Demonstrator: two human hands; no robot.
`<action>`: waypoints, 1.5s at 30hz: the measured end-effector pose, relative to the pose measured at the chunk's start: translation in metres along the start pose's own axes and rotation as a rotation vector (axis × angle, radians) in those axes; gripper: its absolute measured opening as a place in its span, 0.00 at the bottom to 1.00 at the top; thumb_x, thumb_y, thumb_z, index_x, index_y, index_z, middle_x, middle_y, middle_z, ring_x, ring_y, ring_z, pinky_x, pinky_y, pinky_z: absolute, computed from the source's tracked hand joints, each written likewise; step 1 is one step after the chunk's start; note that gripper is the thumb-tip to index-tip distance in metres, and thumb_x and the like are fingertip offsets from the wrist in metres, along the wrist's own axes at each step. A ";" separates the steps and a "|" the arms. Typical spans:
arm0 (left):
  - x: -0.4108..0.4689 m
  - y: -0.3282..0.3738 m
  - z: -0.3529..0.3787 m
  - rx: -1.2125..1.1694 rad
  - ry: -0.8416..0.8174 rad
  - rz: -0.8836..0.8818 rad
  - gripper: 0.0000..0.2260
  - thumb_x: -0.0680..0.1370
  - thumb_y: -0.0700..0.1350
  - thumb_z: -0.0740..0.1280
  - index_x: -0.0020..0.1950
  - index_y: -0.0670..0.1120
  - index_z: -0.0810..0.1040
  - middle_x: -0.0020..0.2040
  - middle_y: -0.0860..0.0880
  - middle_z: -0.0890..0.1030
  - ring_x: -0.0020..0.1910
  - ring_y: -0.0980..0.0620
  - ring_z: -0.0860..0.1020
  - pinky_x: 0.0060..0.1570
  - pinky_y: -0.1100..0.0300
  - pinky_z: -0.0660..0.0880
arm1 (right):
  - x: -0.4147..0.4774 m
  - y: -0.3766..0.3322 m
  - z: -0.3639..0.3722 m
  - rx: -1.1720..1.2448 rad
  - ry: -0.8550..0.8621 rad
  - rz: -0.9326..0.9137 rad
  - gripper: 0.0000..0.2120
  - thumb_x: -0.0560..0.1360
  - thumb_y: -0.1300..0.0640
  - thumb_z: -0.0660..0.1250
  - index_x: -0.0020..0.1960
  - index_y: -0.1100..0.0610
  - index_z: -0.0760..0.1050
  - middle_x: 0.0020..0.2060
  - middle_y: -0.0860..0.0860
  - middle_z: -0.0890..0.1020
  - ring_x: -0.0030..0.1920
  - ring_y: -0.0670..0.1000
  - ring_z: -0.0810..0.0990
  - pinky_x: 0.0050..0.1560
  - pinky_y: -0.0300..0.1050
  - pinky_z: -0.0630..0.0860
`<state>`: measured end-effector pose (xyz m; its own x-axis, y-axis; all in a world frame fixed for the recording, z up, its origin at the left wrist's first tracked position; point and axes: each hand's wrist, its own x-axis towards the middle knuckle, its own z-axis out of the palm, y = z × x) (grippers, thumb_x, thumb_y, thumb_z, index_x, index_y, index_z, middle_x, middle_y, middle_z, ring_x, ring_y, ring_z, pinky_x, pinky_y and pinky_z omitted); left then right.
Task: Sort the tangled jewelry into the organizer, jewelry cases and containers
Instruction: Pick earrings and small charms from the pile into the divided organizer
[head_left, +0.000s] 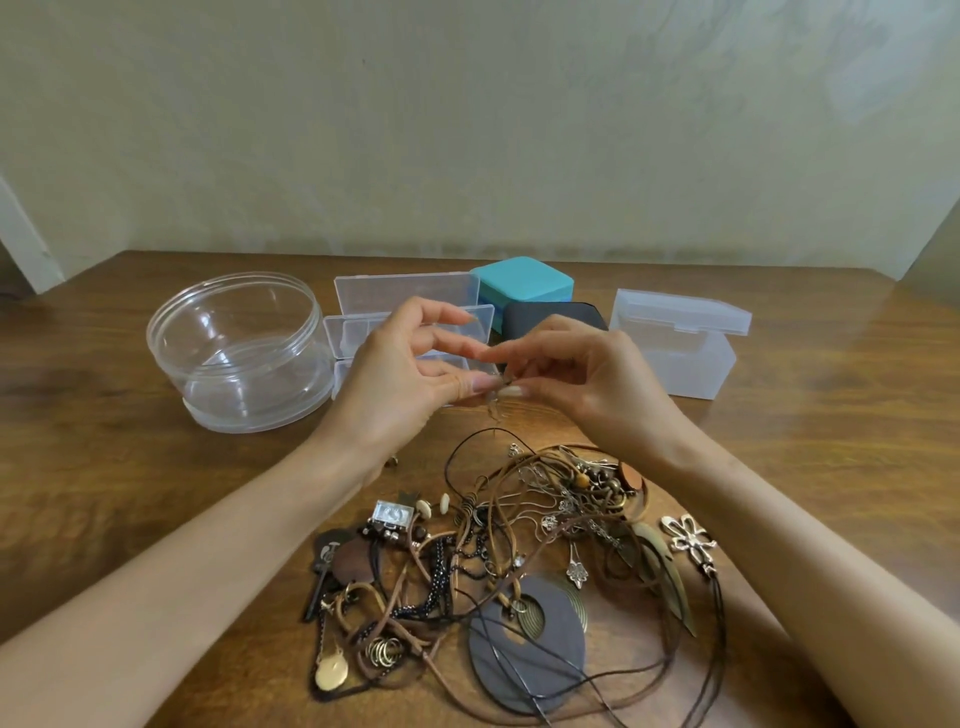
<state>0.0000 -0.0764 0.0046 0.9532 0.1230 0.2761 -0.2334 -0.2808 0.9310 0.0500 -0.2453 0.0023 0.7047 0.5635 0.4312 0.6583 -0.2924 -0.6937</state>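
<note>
A tangled heap of jewelry (519, 561) lies on the wooden table (104, 467) near me: leather cords, chains, beads, a large grey disc pendant (530, 660) and a metal flower pendant (691, 540). Above the heap, my left hand (400, 384) and my right hand (582, 374) meet fingertip to fingertip and pinch one small earring (493, 408) that dangles between them. Behind the hands stands the clear compartment organizer (363, 332), its lid raised and partly hidden by my left hand.
A round clear jar (239, 353) stands at the left. A teal jewelry case (524, 286) and a black case (550, 322) sit behind my hands. A frosted plastic box (675, 343) with its lid ajar is at the right. The wall rises behind the table.
</note>
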 end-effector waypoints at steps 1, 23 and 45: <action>0.000 0.000 0.000 -0.029 -0.003 -0.019 0.22 0.69 0.38 0.73 0.60 0.47 0.70 0.48 0.50 0.83 0.41 0.53 0.83 0.40 0.64 0.79 | 0.000 0.000 0.000 -0.011 -0.013 0.002 0.13 0.71 0.63 0.71 0.54 0.54 0.81 0.44 0.50 0.79 0.44 0.46 0.78 0.46 0.41 0.78; 0.007 0.006 -0.015 -0.402 -0.100 -0.377 0.09 0.70 0.37 0.70 0.49 0.40 0.77 0.43 0.45 0.81 0.36 0.55 0.82 0.35 0.66 0.79 | 0.009 -0.022 0.004 0.397 0.061 0.044 0.06 0.66 0.59 0.73 0.42 0.58 0.78 0.38 0.54 0.84 0.36 0.49 0.82 0.39 0.40 0.79; 0.028 0.004 -0.073 -0.104 0.227 -0.194 0.18 0.72 0.31 0.69 0.57 0.43 0.70 0.49 0.45 0.79 0.44 0.51 0.81 0.44 0.58 0.81 | 0.091 -0.046 0.043 0.047 -0.154 0.124 0.09 0.75 0.62 0.68 0.54 0.60 0.80 0.44 0.54 0.84 0.40 0.46 0.84 0.44 0.38 0.80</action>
<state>0.0116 -0.0047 0.0338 0.9174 0.3775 0.1261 -0.0806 -0.1341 0.9877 0.0721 -0.1470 0.0484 0.7281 0.6381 0.2502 0.5537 -0.3325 -0.7634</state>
